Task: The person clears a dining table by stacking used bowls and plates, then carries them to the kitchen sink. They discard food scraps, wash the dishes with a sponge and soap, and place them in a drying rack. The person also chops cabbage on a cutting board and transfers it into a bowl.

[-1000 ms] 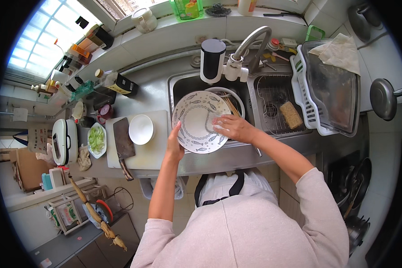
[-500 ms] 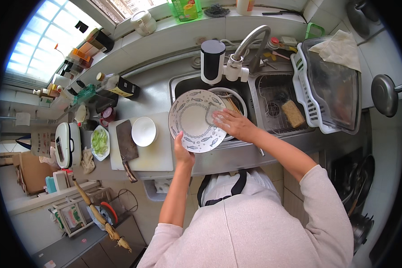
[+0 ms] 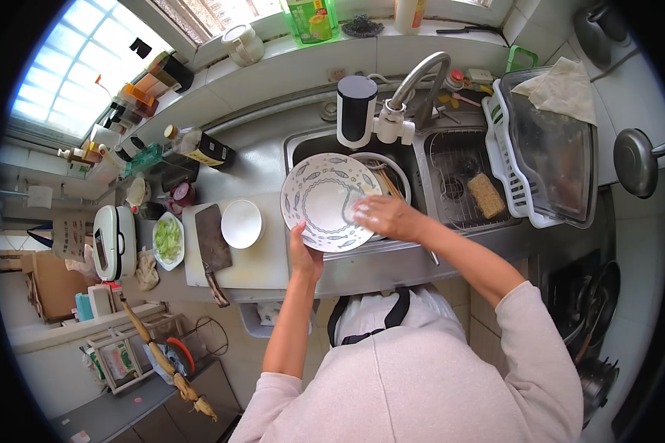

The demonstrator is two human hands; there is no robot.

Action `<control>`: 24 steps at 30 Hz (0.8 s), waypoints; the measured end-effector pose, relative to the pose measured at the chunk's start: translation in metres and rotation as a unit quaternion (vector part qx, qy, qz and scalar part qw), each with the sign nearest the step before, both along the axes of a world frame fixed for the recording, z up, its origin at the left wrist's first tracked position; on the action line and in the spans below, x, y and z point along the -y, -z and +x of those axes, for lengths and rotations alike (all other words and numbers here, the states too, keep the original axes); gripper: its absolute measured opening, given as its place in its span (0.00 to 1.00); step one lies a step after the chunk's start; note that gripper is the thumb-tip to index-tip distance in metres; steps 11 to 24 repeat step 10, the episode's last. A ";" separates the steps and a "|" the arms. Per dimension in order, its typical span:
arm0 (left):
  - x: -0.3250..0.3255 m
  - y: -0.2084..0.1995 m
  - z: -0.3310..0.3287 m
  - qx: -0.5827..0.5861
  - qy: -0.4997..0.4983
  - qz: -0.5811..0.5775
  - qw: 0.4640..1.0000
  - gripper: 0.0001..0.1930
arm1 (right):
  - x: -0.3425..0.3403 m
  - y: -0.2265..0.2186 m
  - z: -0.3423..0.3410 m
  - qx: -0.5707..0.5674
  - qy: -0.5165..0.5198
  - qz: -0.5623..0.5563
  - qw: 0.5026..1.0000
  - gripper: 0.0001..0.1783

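Observation:
My left hand [image 3: 305, 255] grips the near rim of a white dish [image 3: 325, 203] patterned with grey fish, thumb on the inside. The dish is held tilted over the front of the left sink basin [image 3: 297, 140]. Against its right inner side, my right hand [image 3: 389, 216] presses a pale, greyish dishcloth [image 3: 350, 207], mostly hidden under the fingers, with white suds on them. Behind the dish, a white bowl [image 3: 403, 171] in the basin shows partly, with chopsticks [image 3: 389, 182] in it. The faucet [image 3: 399, 100] with its white-and-black attachment stands just beyond.
Left of the dish, a white bowl [image 3: 241, 224] and a cleaver [image 3: 213, 236] lie on a cutting board [image 3: 262, 275]. Further left is a plate of cut greens [image 3: 168, 240]. The right basin holds a rack and a sponge [image 3: 485, 195]; a lidded dish basket [image 3: 547, 159] stands beside it.
The dish has tipped a little, so its inside faces more to the right and looks narrower. My right hand has slid slightly down along its inner side with the dishcloth.

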State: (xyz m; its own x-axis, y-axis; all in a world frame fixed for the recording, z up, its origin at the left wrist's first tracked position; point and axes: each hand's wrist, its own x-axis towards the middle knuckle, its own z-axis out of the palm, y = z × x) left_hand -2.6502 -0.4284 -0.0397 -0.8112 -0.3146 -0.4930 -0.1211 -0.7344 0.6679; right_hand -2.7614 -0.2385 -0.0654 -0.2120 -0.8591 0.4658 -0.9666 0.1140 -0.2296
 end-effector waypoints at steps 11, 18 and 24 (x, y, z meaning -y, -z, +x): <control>-0.005 0.007 0.002 -0.034 -0.087 -0.029 0.995 0.24 | 0.001 0.004 0.034 0.027 -0.018 0.030 0.999 0.25; -0.005 0.007 0.002 -0.034 -0.087 -0.029 0.995 0.24 | 0.001 0.004 0.034 0.027 -0.018 0.030 0.999 0.25; -0.005 0.007 0.002 -0.034 -0.087 -0.029 0.995 0.24 | 0.001 0.004 0.034 0.027 -0.018 0.030 0.999 0.25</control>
